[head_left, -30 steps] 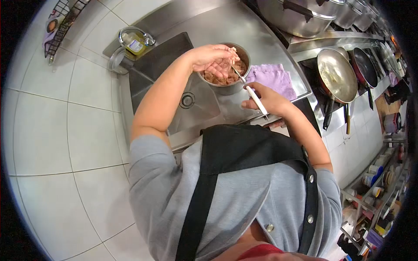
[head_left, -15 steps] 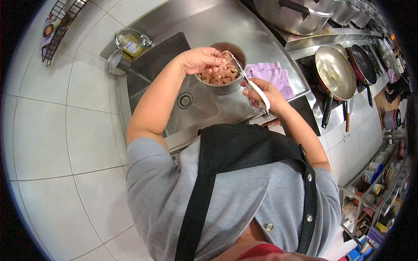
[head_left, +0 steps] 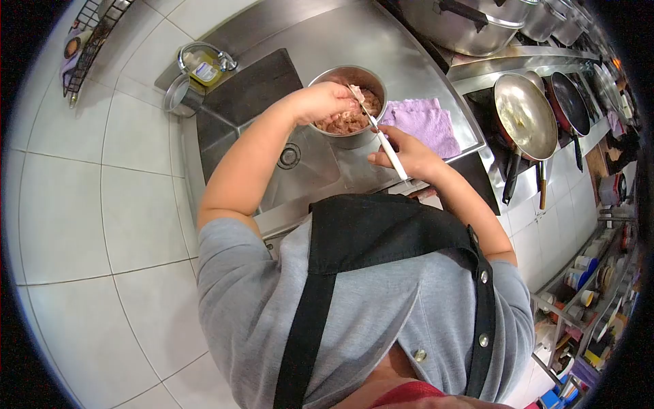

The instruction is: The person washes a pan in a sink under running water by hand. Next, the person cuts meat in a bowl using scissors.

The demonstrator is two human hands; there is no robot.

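In the head view, the left hand (head_left: pixel 320 104) had come a little closer to the scissors (head_left: pixel 392 155) than half a second earlier, its fingers pinching a pale piece of meat (head_left: pixel 357 95) over the pot (head_left: pixel 351 142). The right hand (head_left: pixel 417 157) was curled around the white handle, which now showed as a narrow bar (it had looked broader before); whether the blades had met I could not tell. Their tips touched or overlapped the piece. More meat (head_left: pixel 346 124) lay inside the pot, which stood on the steel counter (head_left: pixel 340 37) beside the sink (head_left: pixel 269 180), a purple cloth (head_left: pixel 428 126) just to its right. A faucet (head_left: pixel 228 63) and a bottle of yellow liquid (head_left: pixel 204 71) stood at the sink's far corner. To the right, a silvery pan (head_left: pixel 523 116) and a black pan (head_left: pixel 568 102) rested on the stove, and white tiles (head_left: pixel 65 215) filled the left side.
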